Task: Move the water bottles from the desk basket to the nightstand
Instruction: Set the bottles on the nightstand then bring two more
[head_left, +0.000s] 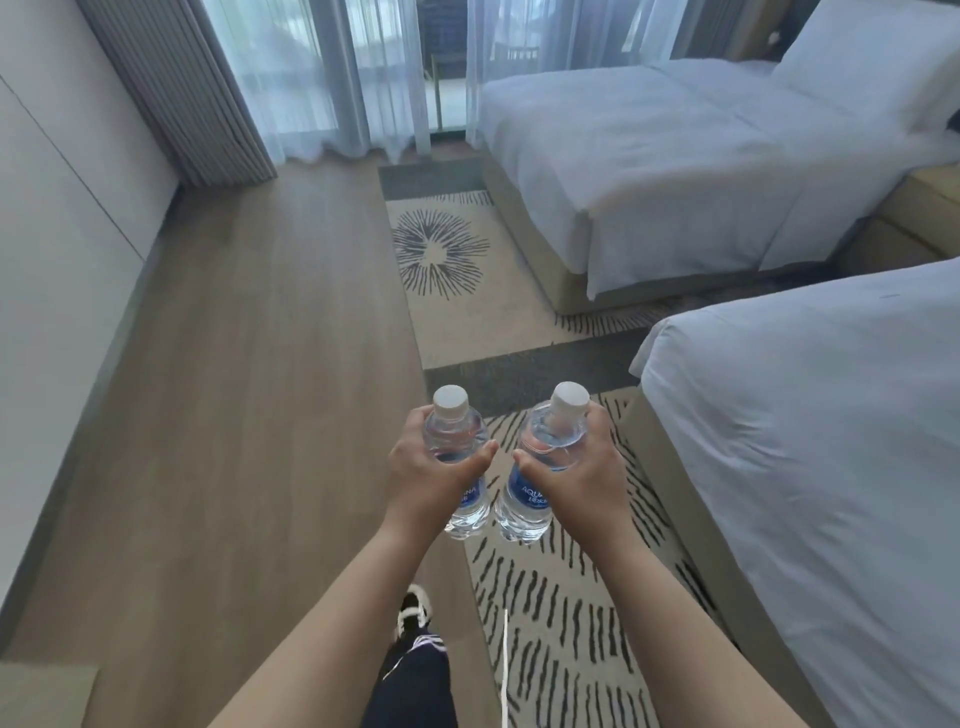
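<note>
Head view is showing the left hand (426, 475) gripping one water bottle (460, 457) and the right hand (576, 475) gripping the other bottle (540, 467), both upright over the rug (550, 597) (caps on). The carrying step seems to be underway; keeping them level and apart, steering between the beds (805, 441), should be helping toward the wooden nightstand (919, 208), likely at far right.

Two clear water btls, white caps, blue labels, lower centre of frame: left bottle (459, 462) upright-ish, right bottle (540, 467) tilted, bases nearly touching, both held up w/ caps on.
</note>
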